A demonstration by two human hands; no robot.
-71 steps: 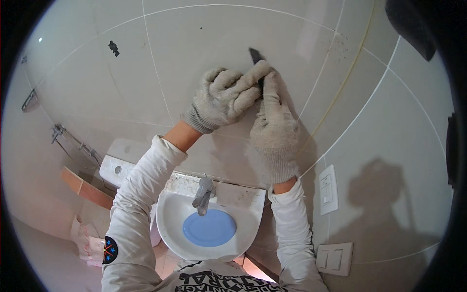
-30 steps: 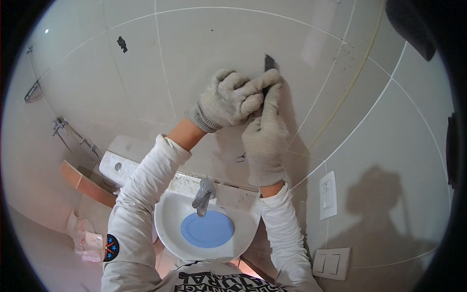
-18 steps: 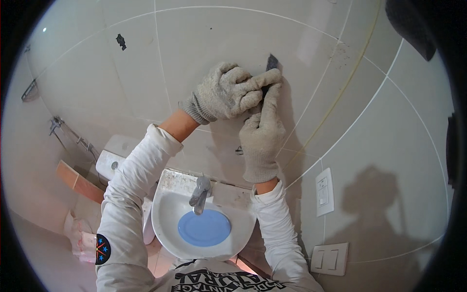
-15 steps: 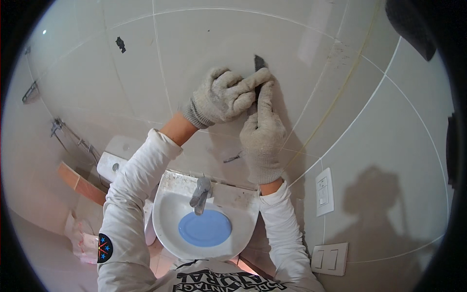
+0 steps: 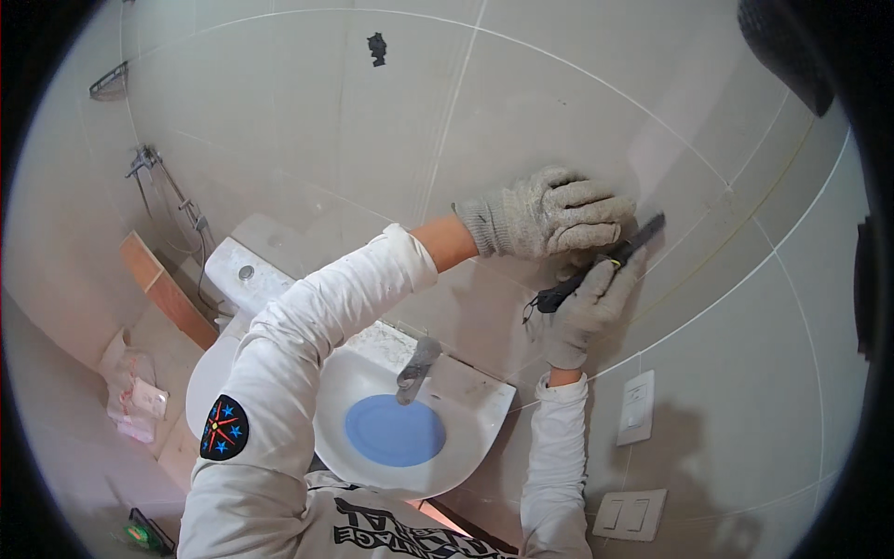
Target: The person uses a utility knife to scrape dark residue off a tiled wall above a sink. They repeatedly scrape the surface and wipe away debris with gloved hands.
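Observation:
My right hand point(image 5: 591, 317), in a pale, dusty knit work glove, is closed around a long, slim black tool point(image 5: 610, 265) with a small yellow ring and a loose dark cord at its lower end. The tool slants up to the right in front of the tiled wall point(image 5: 521, 112); I cannot tell whether its tip touches it. Just above and left of the tool is my left hand point(image 5: 559, 216), gloved likewise, back toward me. Its fingers are stretched out and slightly bent, with nothing visible in them. Where the thumb meets the tool is partly hidden.
Below my arms are a white washbasin point(image 5: 480, 424) with a blue oval point(image 5: 396, 430) in its bowl and a dirty tap point(image 5: 419, 371). A toilet point(image 5: 247, 270) and shower fitting point(image 5: 168, 186) are at left. Switches point(image 5: 630, 514) and a socket point(image 5: 637, 407) are at lower right.
Both hands and the tool have shifted right and lower in the view, which has turned. My left fingers have straightened from a fist with the index finger on the tool. More of the tool shows.

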